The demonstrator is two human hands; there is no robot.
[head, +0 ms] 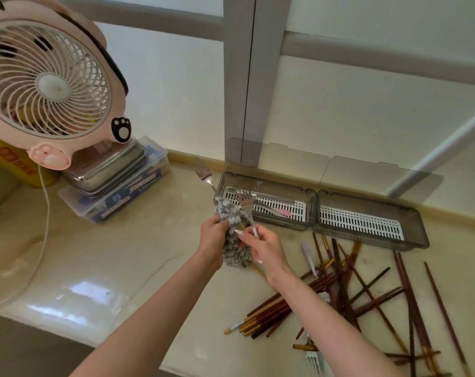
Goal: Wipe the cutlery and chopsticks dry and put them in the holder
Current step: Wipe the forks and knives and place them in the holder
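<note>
Grey cloth (230, 214) in left hand (213, 236) | right hand (267, 251) pinches fork (245, 200) handle

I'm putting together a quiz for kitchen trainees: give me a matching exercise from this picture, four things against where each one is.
Things: 1 fork; 2 chopsticks; 3 pink-handled utensil; 4 fan.
Places: a scattered on the counter; b held in the cloth; c far left, above the stacked trays; d lying in the holder.
Pairs: 1-b, 2-a, 3-d, 4-c.
</note>
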